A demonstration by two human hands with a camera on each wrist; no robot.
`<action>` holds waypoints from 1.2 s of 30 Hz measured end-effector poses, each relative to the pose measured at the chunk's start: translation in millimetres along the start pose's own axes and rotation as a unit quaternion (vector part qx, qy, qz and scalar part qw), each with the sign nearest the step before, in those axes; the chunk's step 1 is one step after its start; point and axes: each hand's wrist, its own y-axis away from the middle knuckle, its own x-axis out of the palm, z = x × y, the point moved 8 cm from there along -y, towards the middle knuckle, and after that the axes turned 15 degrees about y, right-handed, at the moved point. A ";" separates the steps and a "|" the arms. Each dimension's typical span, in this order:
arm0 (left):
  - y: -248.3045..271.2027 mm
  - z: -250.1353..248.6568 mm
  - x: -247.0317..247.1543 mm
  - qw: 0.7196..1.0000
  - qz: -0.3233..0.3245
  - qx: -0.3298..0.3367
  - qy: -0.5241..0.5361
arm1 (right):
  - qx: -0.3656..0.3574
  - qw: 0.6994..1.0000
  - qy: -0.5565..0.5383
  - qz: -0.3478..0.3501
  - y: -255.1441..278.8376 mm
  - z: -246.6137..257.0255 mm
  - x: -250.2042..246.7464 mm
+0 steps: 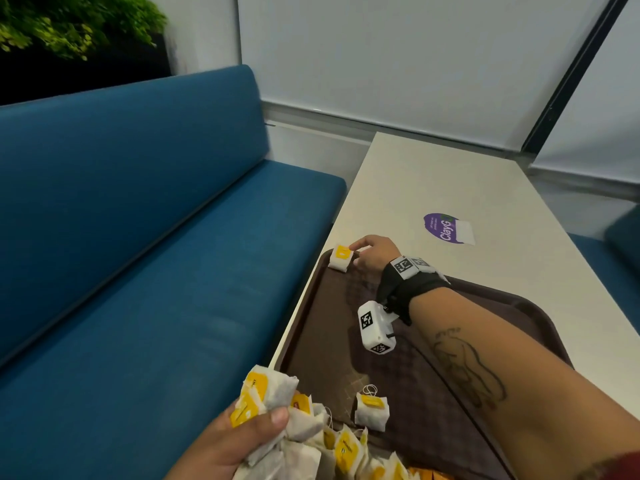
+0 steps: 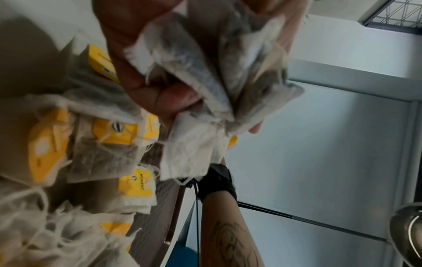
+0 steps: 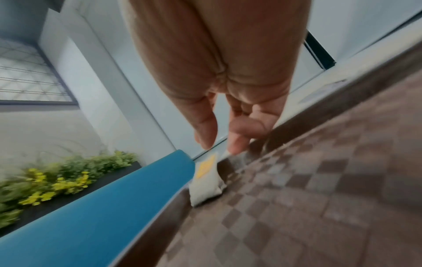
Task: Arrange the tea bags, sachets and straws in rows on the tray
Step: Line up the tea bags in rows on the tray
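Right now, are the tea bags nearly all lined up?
No, it has barely started. One tea bag sits at the tray's far corner, the right hand at its edge. The left hand grips a bunch of tea bags. A loose pile waits; no straws or sachets show clearly.

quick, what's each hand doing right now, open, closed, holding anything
Left hand: gripping a bunch of white paper tea bags with yellow tags.
Right hand: pinching a single white yellow-tagged tea bag at the brown plastic tray's far corner.
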 end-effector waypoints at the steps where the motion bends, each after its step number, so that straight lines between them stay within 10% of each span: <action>1: 0.5 -0.9 6.7 1.000 0.010 0.000 0.018 | -0.011 1.000 0.019 -0.014 6.5 3.6 -8.5; 4: 1.1 -4.1 15.2 0.999 0.019 0.014 0.034 | -0.069 0.997 0.014 0.015 45.5 25.1 -25.0; 10: -0.3 -4.1 41.2 0.996 0.055 0.035 0.059 | -0.225 0.931 -0.066 0.281 180.2 65.2 -16.2; 20: -1.1 22.2 66.4 0.991 0.092 0.017 0.096 | -0.190 0.956 -0.041 0.218 248.9 48.1 -22.4; 27: -1.0 33.9 57.1 0.995 0.006 0.035 0.093 | -0.166 0.964 -0.137 0.155 250.9 31.1 -35.6; 36: 0.5 28.3 76.9 0.988 0.077 0.059 0.120 | -0.167 0.903 -0.286 0.274 269.5 26.8 -21.1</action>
